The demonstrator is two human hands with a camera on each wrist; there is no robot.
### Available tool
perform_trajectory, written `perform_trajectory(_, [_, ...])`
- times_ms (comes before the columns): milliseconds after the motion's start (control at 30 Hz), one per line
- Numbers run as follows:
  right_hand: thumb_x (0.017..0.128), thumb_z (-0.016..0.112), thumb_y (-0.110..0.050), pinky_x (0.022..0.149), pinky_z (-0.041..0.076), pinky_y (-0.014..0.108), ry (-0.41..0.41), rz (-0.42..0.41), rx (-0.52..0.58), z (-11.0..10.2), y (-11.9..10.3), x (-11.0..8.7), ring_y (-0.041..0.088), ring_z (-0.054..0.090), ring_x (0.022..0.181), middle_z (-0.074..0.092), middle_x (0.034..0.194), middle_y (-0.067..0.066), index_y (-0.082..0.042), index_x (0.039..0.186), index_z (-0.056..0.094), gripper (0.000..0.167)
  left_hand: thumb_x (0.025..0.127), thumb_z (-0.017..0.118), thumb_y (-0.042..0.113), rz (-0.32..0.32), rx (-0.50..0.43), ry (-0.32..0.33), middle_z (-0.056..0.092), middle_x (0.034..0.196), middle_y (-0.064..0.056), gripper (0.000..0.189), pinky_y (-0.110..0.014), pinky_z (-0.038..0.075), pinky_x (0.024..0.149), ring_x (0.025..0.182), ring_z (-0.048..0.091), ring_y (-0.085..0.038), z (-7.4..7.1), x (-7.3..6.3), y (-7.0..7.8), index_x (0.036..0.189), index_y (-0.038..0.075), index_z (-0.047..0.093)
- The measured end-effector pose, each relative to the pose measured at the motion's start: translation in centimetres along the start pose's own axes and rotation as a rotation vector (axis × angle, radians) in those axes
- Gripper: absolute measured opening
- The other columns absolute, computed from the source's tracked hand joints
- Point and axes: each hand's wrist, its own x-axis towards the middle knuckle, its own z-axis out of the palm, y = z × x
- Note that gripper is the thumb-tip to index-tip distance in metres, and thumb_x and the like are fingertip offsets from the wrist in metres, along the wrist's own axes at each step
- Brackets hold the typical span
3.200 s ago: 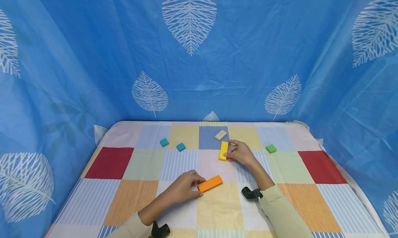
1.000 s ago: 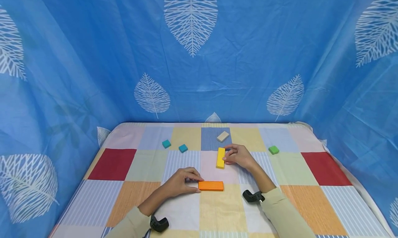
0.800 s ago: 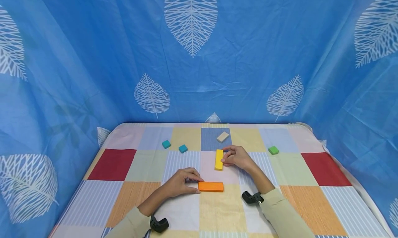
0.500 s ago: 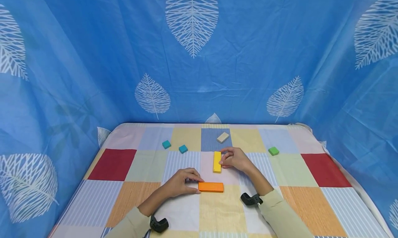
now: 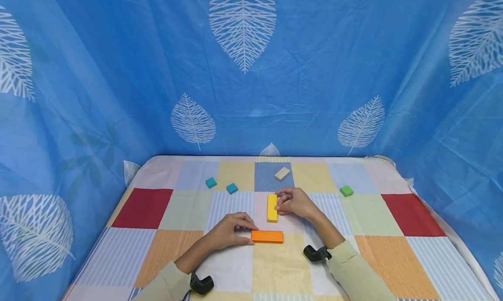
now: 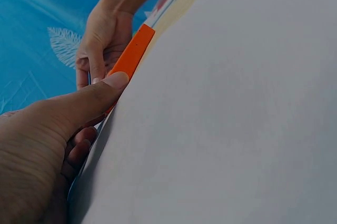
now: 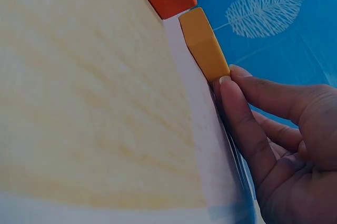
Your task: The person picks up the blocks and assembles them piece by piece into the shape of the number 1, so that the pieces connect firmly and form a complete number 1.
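In the head view an orange rectangular block (image 5: 267, 236) lies crosswise on the patchwork cloth. My left hand (image 5: 229, 231) pinches its left end between thumb and fingers; the left wrist view shows the thumb against the orange block (image 6: 134, 50). Just beyond it lies a yellow rectangular block (image 5: 272, 207), pointing lengthwise away from me, with a small gap between the two. My right hand (image 5: 296, 203) holds the yellow block by its right side and far end. In the right wrist view, thumb and index finger meet at one end of the yellow block (image 7: 204, 44).
A cream block (image 5: 282, 174) lies beyond the yellow one. Two small teal blocks (image 5: 211, 182) rest to the far left, and a small green block (image 5: 346, 191) to the far right. Blue leaf-print curtains (image 5: 243, 117) enclose the table on three sides.
The orange block has turned from slanted to crosswise in my left hand, then stayed still. My right hand has brought the yellow block nearer and leftward, straightening it.
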Motion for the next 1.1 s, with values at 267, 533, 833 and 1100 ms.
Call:
perform_trajectory(267, [0.086,0.075,0.006,0.07,0.06,0.038,-0.03,0.01,0.014,0.2,-0.3,-0.2,0.024,0.073,0.075,0.067,0.086,0.014,0.011,0.127,0.058,0.045,0.082,0.087,0.022,-0.003,-0.016,0.012,0.069,0.104,0.006,0.03,-0.03,0.051,0.088,0.097,0.062,-0.015,0.1,0.0,0.2,0.11,0.017,0.079])
perform_trajectory(533, [0.085,0.077,0.003,0.07,0.06,0.038,-0.056,0.0,-0.019,0.6,-0.4,-0.2,0.024,0.072,0.073,0.067,0.087,0.017,0.01,0.123,0.061,0.042,0.082,0.087,0.025,-0.014,0.0,0.002,0.068,0.105,0.011,0.031,-0.029,0.05,0.089,0.098,0.061,-0.009,0.0,0.1,0.0,0.111,0.02,0.08])
perform_trajectory(833, [0.085,0.078,0.002,0.07,0.06,0.039,-0.091,-0.025,-0.023,1.0,-0.4,-0.3,0.026,0.073,0.074,0.068,0.087,0.017,0.011,0.121,0.061,0.041,0.081,0.087,0.025,-0.044,0.007,-0.005,0.068,0.104,0.013,0.031,-0.029,0.05,0.091,0.099,0.06,-0.008,0.0,0.0,0.0,0.111,0.021,0.08])
perform_trajectory(1100, [0.086,0.075,0.004,0.071,0.06,0.039,-0.107,-0.025,-0.018,1.0,-0.3,-0.3,0.026,0.073,0.075,0.066,0.087,0.016,0.011,0.119,0.062,0.036,0.082,0.087,0.026,-0.014,-0.002,0.004,0.069,0.104,0.011,0.03,-0.029,0.05,0.089,0.097,0.061,-0.009,0.1,0.0,-0.1,0.111,0.019,0.08])
